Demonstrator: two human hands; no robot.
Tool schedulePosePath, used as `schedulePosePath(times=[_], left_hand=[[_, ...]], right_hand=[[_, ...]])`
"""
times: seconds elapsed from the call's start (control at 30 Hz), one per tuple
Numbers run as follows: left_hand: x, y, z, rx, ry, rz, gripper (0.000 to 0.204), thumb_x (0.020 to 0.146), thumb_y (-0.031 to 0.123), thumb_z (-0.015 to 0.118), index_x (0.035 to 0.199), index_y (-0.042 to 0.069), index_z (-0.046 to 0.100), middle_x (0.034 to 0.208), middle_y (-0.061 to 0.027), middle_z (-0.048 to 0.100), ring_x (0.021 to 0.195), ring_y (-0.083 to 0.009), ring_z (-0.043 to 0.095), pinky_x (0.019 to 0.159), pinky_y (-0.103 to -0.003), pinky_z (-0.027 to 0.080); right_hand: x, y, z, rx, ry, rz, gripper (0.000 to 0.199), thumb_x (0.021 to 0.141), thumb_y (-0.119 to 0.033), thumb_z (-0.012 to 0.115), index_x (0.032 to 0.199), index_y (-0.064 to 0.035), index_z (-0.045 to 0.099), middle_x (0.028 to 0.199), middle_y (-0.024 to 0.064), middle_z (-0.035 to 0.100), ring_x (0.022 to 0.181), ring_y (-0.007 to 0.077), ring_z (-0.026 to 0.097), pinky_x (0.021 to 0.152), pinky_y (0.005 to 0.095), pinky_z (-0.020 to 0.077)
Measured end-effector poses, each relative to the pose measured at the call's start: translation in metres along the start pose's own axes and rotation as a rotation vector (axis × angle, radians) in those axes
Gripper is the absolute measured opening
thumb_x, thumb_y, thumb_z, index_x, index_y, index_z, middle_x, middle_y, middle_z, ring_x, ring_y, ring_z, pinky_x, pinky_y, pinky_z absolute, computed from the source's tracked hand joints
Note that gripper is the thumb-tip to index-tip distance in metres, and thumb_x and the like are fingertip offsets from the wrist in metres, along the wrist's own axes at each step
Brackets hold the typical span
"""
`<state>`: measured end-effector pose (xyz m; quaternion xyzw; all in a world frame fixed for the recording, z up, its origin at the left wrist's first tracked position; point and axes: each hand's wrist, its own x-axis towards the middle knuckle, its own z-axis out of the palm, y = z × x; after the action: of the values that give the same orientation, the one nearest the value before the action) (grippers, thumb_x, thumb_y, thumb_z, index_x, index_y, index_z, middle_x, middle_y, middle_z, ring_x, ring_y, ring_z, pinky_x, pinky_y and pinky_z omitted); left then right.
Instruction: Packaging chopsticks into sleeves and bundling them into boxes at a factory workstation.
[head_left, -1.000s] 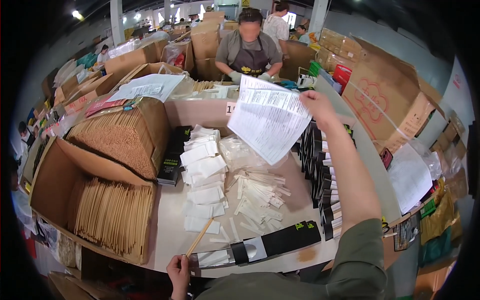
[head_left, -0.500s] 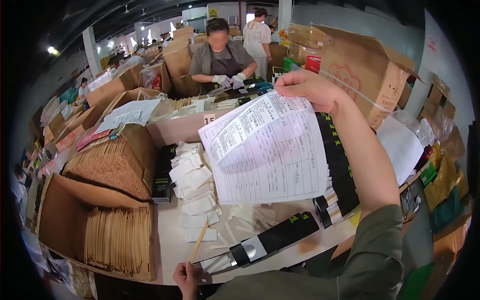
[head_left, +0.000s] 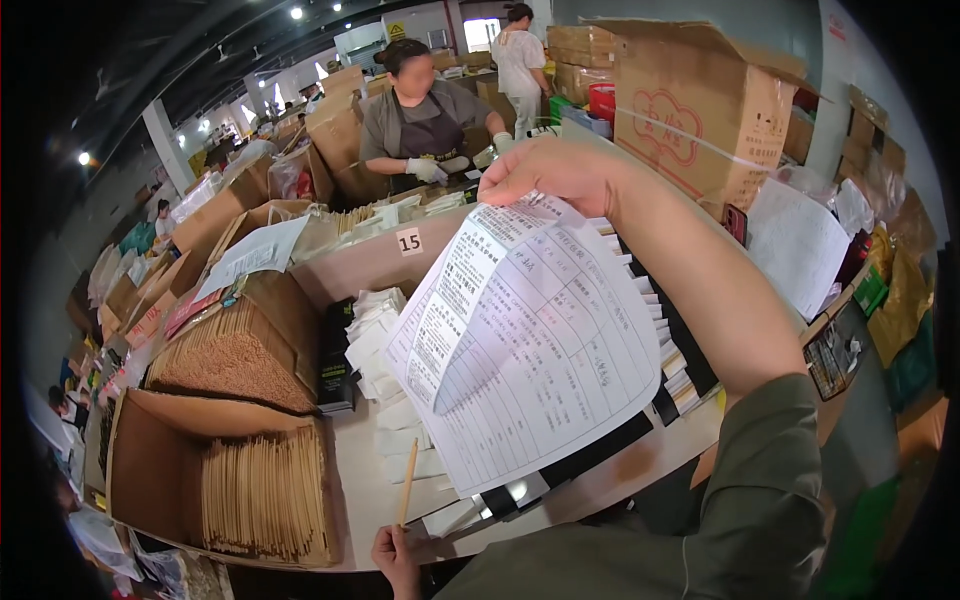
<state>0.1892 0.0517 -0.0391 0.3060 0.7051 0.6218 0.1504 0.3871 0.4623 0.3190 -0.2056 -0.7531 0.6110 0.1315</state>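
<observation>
My right hand (head_left: 548,172) is raised over the table and pinches the top edge of a printed paper sheet (head_left: 540,350). A narrow strip of printed labels (head_left: 462,290) lies along the sheet's left side. Low at the table's near edge, my left hand (head_left: 397,558) is closed around the lower end of a wooden chopstick (head_left: 408,480), which points up and away. Beside it, a black sleeve with white pieces (head_left: 452,516) lies partly hidden under the sheet. White paper packets (head_left: 375,325) are heaped left of the sheet.
An open carton (head_left: 150,470) of upright wooden chopsticks (head_left: 262,490) stands at the left, with another stacked carton (head_left: 240,340) behind it. More packed black sleeves (head_left: 680,370) lie to the right. Across the table a gloved co-worker (head_left: 420,120) stands near a large carton (head_left: 690,130).
The sheet has moved lower and nearer, now covering most of the black sleeve. My right hand has shifted left. The co-worker's hands have moved apart. My left hand keeps the chopstick.
</observation>
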Motion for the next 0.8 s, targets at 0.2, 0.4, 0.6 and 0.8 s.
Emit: schedulePosePath(times=[0.2,0.4,0.6,0.8], left_hand=[[-0.005,-0.003,0.000,-0.051,-0.008,-0.018,0.030,0.102,0.023,0.054,0.081,0.002,0.059,0.063,0.0084,0.039,0.057,-0.0010,0.031,0.051,-0.021,0.022],[-0.008,0.001,0.001,-0.091,-0.042,-0.060,0.030,0.103,0.021,0.053,0.081,0.001,0.059,0.063,0.0086,0.037,0.057,-0.0009,0.029,0.051,-0.021,0.021],[-0.005,0.009,0.000,-0.121,-0.049,-0.113,0.027,0.100,0.022,0.056,0.084,0.001,0.061,0.064,0.0072,0.041,0.060,-0.0026,0.037,0.055,-0.021,0.029],[0.041,0.062,0.017,-0.106,-0.066,0.063,0.009,0.093,0.011,0.061,0.097,0.003,0.061,0.070,0.0085,0.041,0.064,-0.0014,0.035,0.056,-0.019,0.027]], right_hand=[[0.002,0.004,0.006,0.009,-0.015,0.032,0.019,0.086,-0.018,0.071,0.092,0.0003,0.069,0.084,0.0018,0.068,0.071,0.0068,0.063,0.066,0.0224,0.0479],[-0.002,0.007,0.004,0.054,-0.087,-0.049,0.017,0.086,-0.016,0.069,0.090,0.0008,0.069,0.082,0.0012,0.068,0.069,0.0060,0.062,0.065,0.0218,0.0473],[-0.006,0.007,0.010,0.080,-0.108,-0.075,0.016,0.086,-0.015,0.069,0.088,0.0009,0.068,0.080,0.0010,0.067,0.068,0.0060,0.061,0.063,0.0218,0.0465],[-0.009,0.006,0.013,0.093,-0.118,-0.092,0.015,0.086,-0.014,0.069,0.087,0.0009,0.067,0.080,0.0015,0.066,0.068,0.0064,0.060,0.064,0.0229,0.0467]])
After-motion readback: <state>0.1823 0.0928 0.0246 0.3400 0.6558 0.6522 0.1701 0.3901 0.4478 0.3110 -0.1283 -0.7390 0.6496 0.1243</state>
